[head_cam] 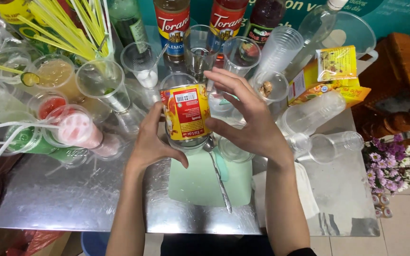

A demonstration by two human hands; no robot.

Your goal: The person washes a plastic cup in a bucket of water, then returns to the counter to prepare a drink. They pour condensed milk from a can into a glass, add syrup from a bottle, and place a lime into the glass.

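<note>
Jar (186,114): clear, with a red and orange label, held over the green board (200,182) near the table's (72,199) front edge, tilted toward the camera.
Left hand (150,142): fingers wrapped round the jar's lower left side, thumb under its base, taking the weight.
Right hand (247,118): fingers spread, palm against the jar's right side; fingertips arch over the top without clearly pinching.
Handling: likely glass, so stiff, breakable and fairly heavy; the smooth wall may slip if wet. The labelled middle looks the surest place to hold, with a hand under the base.
Nearby: a spoon (218,175) lies on the board; plastic cups (281,47) and syrup bottles (172,23) crowd behind.
Hidden: the jar's mouth and any lid are covered by the right hand; its contents are hard to judge behind the label. The bottle tops are cut off by the frame.
</note>
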